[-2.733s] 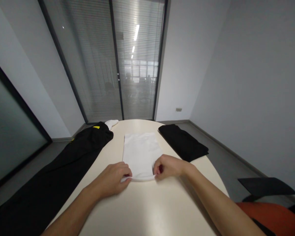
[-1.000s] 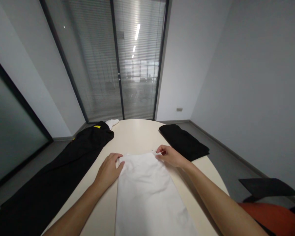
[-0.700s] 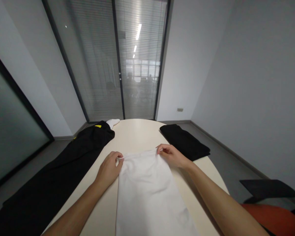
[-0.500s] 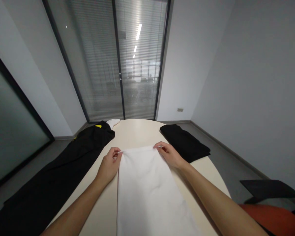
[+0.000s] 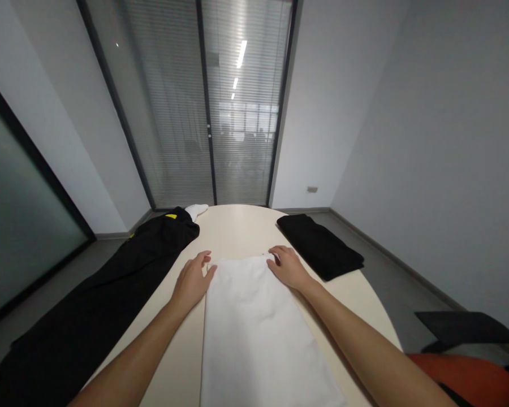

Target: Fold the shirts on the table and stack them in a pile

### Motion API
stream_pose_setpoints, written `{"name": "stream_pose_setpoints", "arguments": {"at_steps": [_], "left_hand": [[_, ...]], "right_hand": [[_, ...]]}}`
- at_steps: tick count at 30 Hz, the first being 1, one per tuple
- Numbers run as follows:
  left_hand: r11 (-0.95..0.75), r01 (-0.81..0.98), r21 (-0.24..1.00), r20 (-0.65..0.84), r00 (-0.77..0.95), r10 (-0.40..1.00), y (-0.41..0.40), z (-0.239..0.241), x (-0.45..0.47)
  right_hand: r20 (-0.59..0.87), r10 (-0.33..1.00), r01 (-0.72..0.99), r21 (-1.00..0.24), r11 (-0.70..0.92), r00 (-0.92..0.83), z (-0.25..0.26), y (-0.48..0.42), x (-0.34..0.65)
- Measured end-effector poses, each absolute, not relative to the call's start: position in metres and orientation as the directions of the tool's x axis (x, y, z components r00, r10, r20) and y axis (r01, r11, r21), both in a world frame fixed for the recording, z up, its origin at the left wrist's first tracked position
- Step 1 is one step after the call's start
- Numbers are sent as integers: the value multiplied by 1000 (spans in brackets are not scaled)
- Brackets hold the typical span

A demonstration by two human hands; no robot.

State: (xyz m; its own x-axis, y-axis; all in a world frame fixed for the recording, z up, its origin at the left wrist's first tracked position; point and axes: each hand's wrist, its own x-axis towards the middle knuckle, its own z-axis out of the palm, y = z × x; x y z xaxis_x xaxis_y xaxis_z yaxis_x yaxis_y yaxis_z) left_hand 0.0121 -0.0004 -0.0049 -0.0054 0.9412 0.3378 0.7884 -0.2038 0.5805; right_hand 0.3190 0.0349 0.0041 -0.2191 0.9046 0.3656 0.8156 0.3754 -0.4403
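Since half a second ago both pinches have loosened, left hand [image 5: 193,280] flat and uncurled beside the white cloth [image 5: 250,328] at its far left corner, right hand [image 5: 286,267] uncurled on its far right corner, cloth flat on the tabletop [image 5: 237,229], long axis near to far.

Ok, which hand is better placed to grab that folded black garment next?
Likely right. The right hand rests at the far right corner of the white cloth, beside the folded black garment; the left hand lies across it, nearer the long black garment.
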Motion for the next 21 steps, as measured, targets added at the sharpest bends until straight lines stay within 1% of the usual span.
{"name": "stream_pose_setpoints", "arguments": {"at_steps": [1,3,6,8,11,14,16,18,21], "left_hand": [[-204,798,567,332,5,943,0,-4,12],[-194,797,572,302,15,953,-1,-2,12],[-154,766,624,234,5,972,0,3,12],[-142,748,648,207,6,978,0,6,12],[-189,718,670,246,26,969,-1,10,14],[-198,667,718,260,7,966,-4,16,17],[-145,616,774,187,-5,982,-8,20,20],[-59,552,832,77,-9,997,-11,23,23],[56,432,900,-48,-28,998,-14,24,27]], "right_hand": [[355,909,824,-432,365,-217,5,36,320],[320,921,806,-472,358,-221,7,37,321],[271,937,717,-607,343,-219,12,37,322],[265,943,654,-680,332,-203,15,36,322],[271,948,589,-743,318,-169,19,34,323],[192,969,529,-812,247,-158,21,31,323],[105,980,492,-853,176,-168,23,28,323],[45,982,449,-884,125,-186,25,25,324],[25,980,354,-930,96,-200,27,22,323]]}}
